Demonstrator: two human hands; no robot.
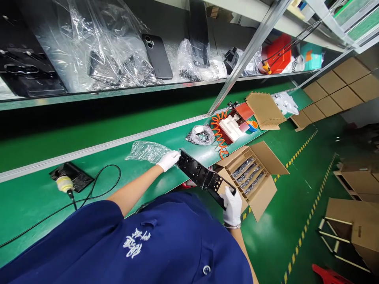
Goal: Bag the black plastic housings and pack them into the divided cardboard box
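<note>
Both your gloved hands grip one long black bracket.
Your left hand [168,160] clasps the black bracket's [204,176] far end beside the plastic bag [147,151]; your right hand [232,206] clenches its near end.

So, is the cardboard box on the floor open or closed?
Open. The cardboard box has its flaps spread outward, and rows of black parts in dividers show inside. It sits beside the black panel held by both gloved hands.

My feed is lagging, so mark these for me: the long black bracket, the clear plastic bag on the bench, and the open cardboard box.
black bracket [204,176], head view, middle of its perforated face
plastic bag [146,151], head view, centre of the crumpled film
cardboard box [268,157], head view, raised flap
</note>
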